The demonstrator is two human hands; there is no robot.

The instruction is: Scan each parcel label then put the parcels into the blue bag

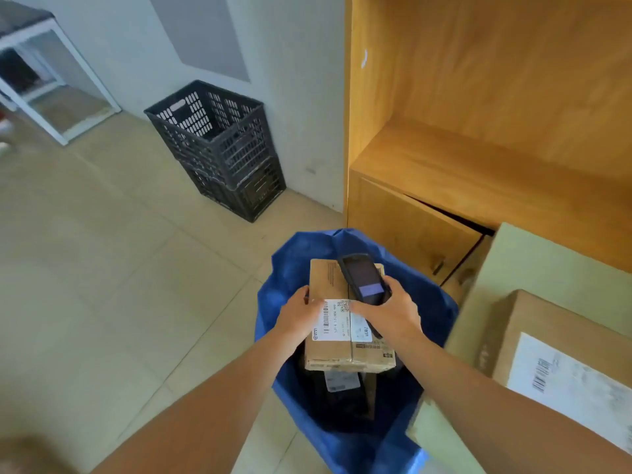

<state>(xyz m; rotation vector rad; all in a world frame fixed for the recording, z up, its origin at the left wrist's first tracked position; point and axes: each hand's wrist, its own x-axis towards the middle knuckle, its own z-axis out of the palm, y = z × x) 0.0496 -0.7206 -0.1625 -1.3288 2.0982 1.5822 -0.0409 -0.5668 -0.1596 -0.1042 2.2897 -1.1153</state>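
A brown cardboard parcel (328,278) with a white barcode label (333,321) is held over the open mouth of the blue bag (290,265). My left hand (299,314) grips the parcel's left edge, thumb on the label. My right hand (390,316) holds a black handheld scanner (362,278) with a lit screen, resting on the parcel's right side. Deeper in the bag lies a dark parcel (342,398) with a small white label.
A larger cardboard box (533,336) with a white label sits at the right on a pale flat carton (533,268). A wooden cabinet (478,131) stands behind the bag. Stacked black plastic crates (222,145) stand against the wall. Tiled floor lies to the left.
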